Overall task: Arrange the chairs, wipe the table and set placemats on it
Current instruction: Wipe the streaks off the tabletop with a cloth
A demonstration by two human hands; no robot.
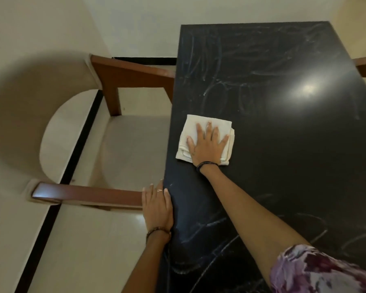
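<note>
Right now the right hand [207, 144] presses flat, fingers spread, on a folded white cloth [205, 140] lying on the black worktop [283, 123] near its left edge. Nearer the person, the left hand [157, 206] rests open-fingered on that edge, holding nothing, just beside a chair [89, 195] armrest. Wipe streaks mark the worktop.

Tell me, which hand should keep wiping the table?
The right hand. It lies flat on the cloth in the middle of the dark table. The left hand only rests on the table's edge beside the chair arm.
</note>
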